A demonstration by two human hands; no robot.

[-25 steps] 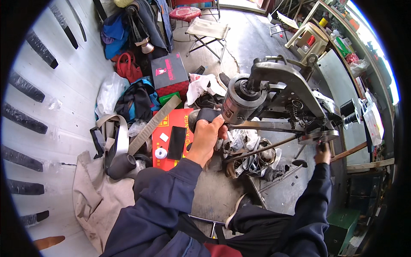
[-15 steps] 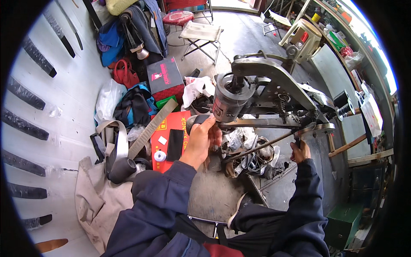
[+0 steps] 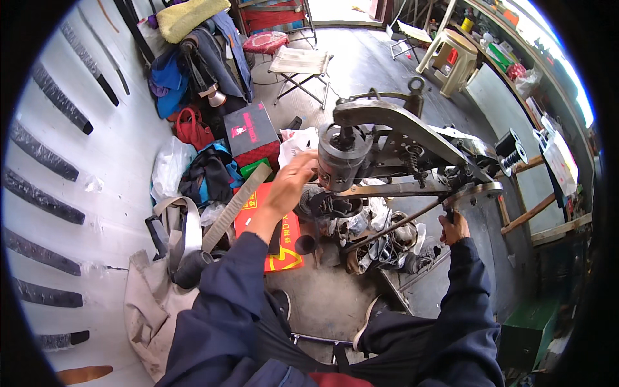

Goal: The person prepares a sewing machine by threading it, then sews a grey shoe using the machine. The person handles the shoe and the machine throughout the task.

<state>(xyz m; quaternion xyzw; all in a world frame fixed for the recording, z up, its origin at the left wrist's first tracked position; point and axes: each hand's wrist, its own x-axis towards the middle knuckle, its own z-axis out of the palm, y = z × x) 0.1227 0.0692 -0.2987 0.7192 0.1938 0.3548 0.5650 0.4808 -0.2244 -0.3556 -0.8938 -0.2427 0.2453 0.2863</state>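
Observation:
A dark metal hand-cranked sewing machine [image 3: 412, 129] stands in front of me, with a cylindrical head [image 3: 342, 158] at its left end. My left hand [image 3: 290, 184] lies against the left side of that head, fingers stretched out; their tips are partly hidden behind it. Below the head is a dark rounded item [image 3: 313, 201], whose kind I cannot make out. My right hand [image 3: 455, 227] is closed around the crank handle [image 3: 449, 211], under the machine's wheel [image 3: 476, 192]. A thread spool [image 3: 510, 151] sits at the machine's right end.
A red sheet with yellow print [image 3: 291, 248] lies left of the machine, a dark phone partly on it. Bags and a dark box [image 3: 251, 129] are piled behind. Scraps [image 3: 393, 235] lie beneath the machine. A folding stool [image 3: 302, 62] stands farther back.
My left hand has moved up and left from below the head to its side, and its fingers have straightened. My right hand stays on the crank handle. The view has shifted slightly.

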